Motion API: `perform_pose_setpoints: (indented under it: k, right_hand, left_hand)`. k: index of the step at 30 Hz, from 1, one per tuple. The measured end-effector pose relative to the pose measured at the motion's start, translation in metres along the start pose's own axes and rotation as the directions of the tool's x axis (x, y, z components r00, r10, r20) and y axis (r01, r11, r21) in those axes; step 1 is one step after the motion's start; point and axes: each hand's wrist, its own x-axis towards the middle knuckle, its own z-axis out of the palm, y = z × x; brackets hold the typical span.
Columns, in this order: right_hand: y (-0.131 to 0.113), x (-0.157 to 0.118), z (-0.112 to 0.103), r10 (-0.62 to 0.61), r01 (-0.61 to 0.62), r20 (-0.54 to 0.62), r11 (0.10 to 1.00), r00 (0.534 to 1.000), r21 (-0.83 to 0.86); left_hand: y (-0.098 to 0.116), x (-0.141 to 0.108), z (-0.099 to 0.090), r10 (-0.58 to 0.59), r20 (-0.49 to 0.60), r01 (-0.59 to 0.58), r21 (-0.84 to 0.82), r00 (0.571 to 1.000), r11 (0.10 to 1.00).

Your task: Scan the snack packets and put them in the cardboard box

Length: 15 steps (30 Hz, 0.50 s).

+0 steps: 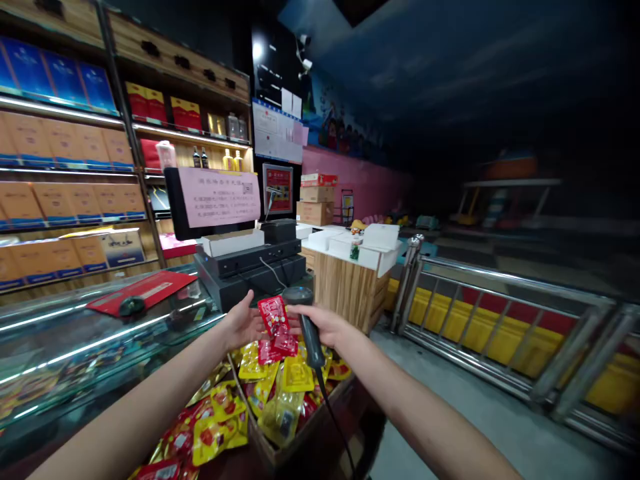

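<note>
Red snack packets are held between my two hands above an open carton full of yellow and red packets. My left hand has its fingers behind the packets, thumb raised and apart. At the packets' upper right edge, my right hand pinches with thumb and fingers. A dark handheld scanner with a cable lies across the right side of the packets, under or beside my right hand. More yellow and red packets are heaped left of the carton.
A glass display counter with a red folder runs along the left. Ahead stand a black cash register and a monitor with a pink notice. A wood-sided counter stands behind, and a metal railing is at right.
</note>
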Motion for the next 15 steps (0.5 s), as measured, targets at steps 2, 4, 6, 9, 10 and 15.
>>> perform_pose_setpoints:
  k: [2, 4, 6, 9, 10, 15]
  right_hand:
    - [-0.008, 0.005, -0.013, 0.023, -0.024, -0.071, 1.000, 0.997, -0.014]
    - [-0.011, 0.009, -0.022, 0.045, -0.050, -0.145, 0.998, 0.988, -0.029]
    - [-0.010, 0.013, -0.027, 0.060, -0.067, -0.184, 0.997, 0.981, -0.036]
    - [-0.003, 0.015, -0.026, 0.080, -0.088, -0.168, 0.995, 0.983, -0.037]
    - [-0.001, 0.015, -0.023, 0.090, -0.097, -0.153, 0.995, 0.984, -0.038]
    - [0.010, 0.011, 0.011, 0.115, -0.116, -0.036, 0.992, 0.993, -0.053]
  left_hand:
    - [0.002, 0.014, 0.010, -0.007, -0.033, 0.008, 0.022, 0.999, 1.000]
    - [0.003, 0.022, 0.014, -0.012, -0.097, 0.017, 0.048, 0.995, 0.999]
    - [0.003, 0.023, 0.011, -0.012, -0.172, 0.024, 0.066, 0.985, 0.998]
    - [0.003, 0.014, 0.000, -0.011, -0.201, 0.022, 0.054, 0.980, 0.998]
    - [0.003, 0.009, -0.005, -0.007, -0.193, 0.015, 0.043, 0.981, 0.999]
    - [0.003, -0.024, -0.036, 0.039, -0.261, -0.039, 0.006, 0.965, 0.999]
